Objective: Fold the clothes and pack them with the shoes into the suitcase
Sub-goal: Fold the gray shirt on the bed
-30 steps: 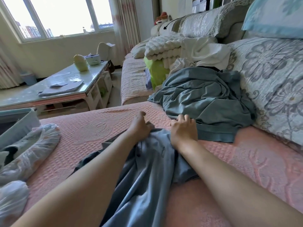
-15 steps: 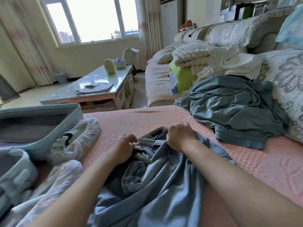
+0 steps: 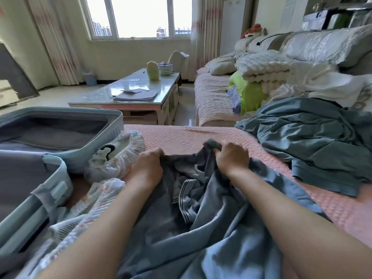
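Bunching higher than a moment ago, the blue-grey shirt [image 3: 221,228] is lying near centre on the pink sofa cover [image 3: 181,137]. An open suitcase [image 3: 100,141] is sitting at left, a teal garment [image 3: 322,148] is lying crumpled at right, and wrapped shoes [image 3: 120,158] are resting just beside the suitcase. The left hand [image 3: 148,168] and right hand [image 3: 231,158] are each gripping the shirt's far edge.

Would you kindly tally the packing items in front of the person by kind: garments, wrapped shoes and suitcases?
Garments: 2, the grey-blue garment gripped by the left hand and right hand, and the teal garment lying apart.
Wrapped shoes: 2, far shoe and near shoe.
Suitcases: 1, the open suitcase.
Total: 5.
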Demonstrator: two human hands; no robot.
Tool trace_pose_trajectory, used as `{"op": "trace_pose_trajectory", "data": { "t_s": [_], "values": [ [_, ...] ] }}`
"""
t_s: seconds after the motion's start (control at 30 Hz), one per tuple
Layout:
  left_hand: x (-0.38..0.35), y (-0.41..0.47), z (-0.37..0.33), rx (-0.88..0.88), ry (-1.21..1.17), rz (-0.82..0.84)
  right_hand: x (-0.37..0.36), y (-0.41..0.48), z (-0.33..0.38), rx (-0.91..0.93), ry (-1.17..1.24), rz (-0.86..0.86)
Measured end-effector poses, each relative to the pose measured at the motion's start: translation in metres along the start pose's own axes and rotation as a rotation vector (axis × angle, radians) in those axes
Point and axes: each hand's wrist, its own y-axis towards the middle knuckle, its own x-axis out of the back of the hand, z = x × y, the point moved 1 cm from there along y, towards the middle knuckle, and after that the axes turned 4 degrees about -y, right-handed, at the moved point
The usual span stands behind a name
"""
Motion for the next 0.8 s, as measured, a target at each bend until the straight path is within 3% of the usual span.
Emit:
{"op": "trace_pose_trajectory", "data": {
  "t_s": [0.1, 0.17, 0.27, 0.33, 0.43, 0.6, 0.73, 0.8],
  "values": [
    [-0.002, -0.003, -0.002, -0.054, 0.061, 0.012, -0.002, 0.010, -0.008, -0.138, 0.029, -0.055],
    [-0.004, -0.010, -0.018, -0.121, -0.058, 0.141, -0.008, 0.008, -0.012, -0.114, -0.093, -0.045],
    [-0.010, -0.027, -0.043, -0.077, -0.145, 0.467, -0.014, -0.004, -0.010, 0.142, -0.121, -0.084],
    [-0.021, -0.035, -0.049, -0.108, 0.038, 0.504, -0.014, -0.012, -0.004, 0.312, -0.083, 0.011],
    [-0.025, -0.035, -0.052, -0.050, 0.052, 0.427, -0.015, -0.021, 0.001, 0.354, -0.133, 0.256],
    [0.018, -0.012, -0.044, 0.133, -0.230, 0.118, -0.014, -0.020, -0.003, 0.217, -0.205, 0.367],
    [0.057, 0.010, 0.000, 0.119, 0.028, -0.291, -0.017, -0.018, 0.002, 0.214, -0.106, 0.369],
    [0.060, 0.015, 0.019, 0.183, 0.176, -0.296, -0.021, -0.017, 0.008, 0.225, -0.062, 0.390]
  ]
}}
